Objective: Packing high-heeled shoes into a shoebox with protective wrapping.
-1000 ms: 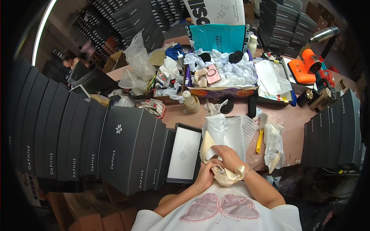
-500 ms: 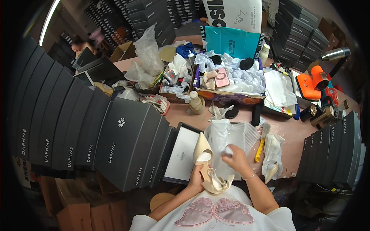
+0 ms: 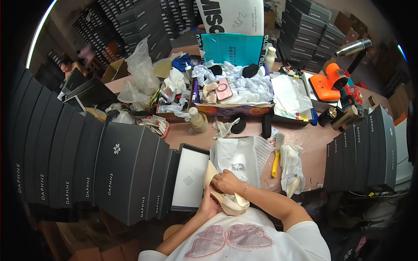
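Note:
A cream pointed-toe shoe (image 3: 209, 174) with an ankle strap is tilted in front of my body, toe pointing away. My left hand (image 3: 210, 204) grips it from below on its left side. My right hand (image 3: 228, 182) is bent over the shoe's opening, fingers curled and their tips hidden, so what they hold cannot be seen. Just beyond lies a crumpled white paper wad (image 3: 238, 162) on white wrapping sheet (image 3: 257, 152). To the right, another cream shoe (image 3: 292, 186) lies partly wrapped in white tissue (image 3: 291, 158).
An open shoebox part (image 3: 190, 178) with a white inside lies left of the shoe. Dark shoeboxes (image 3: 126, 169) stand in rows at left, more shoeboxes (image 3: 361, 152) at right. A yellow-handled brush (image 3: 275, 163), a bottle (image 3: 198, 121) and a paper-filled box (image 3: 235, 108) sit beyond.
My right hand has let go of the white paper wad, now on the wrapping sheet, and come back to the shoe's opening. The whole view has shifted.

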A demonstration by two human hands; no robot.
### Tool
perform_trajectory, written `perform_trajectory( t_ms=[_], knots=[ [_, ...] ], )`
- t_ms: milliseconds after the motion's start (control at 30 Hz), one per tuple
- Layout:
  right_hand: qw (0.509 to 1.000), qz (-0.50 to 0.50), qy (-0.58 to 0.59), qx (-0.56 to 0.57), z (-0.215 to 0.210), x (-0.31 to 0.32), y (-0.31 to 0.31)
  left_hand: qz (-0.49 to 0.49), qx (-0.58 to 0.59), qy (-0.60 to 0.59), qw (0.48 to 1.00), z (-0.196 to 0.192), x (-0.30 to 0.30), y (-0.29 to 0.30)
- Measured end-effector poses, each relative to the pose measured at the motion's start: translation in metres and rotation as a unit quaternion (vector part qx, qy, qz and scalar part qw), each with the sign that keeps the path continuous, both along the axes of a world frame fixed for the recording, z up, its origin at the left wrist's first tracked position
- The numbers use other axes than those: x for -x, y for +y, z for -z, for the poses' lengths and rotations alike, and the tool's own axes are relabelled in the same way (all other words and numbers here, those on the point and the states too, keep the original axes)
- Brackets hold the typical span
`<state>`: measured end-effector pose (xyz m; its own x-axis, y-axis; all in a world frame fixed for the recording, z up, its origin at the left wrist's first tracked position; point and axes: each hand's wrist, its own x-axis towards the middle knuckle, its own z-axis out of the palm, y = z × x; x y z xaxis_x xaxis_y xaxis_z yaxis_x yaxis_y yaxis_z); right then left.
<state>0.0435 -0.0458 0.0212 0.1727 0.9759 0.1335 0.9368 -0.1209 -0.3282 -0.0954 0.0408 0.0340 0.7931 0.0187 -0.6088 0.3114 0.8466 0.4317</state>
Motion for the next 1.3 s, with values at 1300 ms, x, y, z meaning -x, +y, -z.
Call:
perform_trajectory(
  t_ms=[1300],
  knots=[
    [0.890, 0.070, 0.412, -0.182, -0.028, 0.043, 0.054, 0.042, -0.277, 0.042, 0.959, -0.006, -0.063, 0.091]
  ],
)
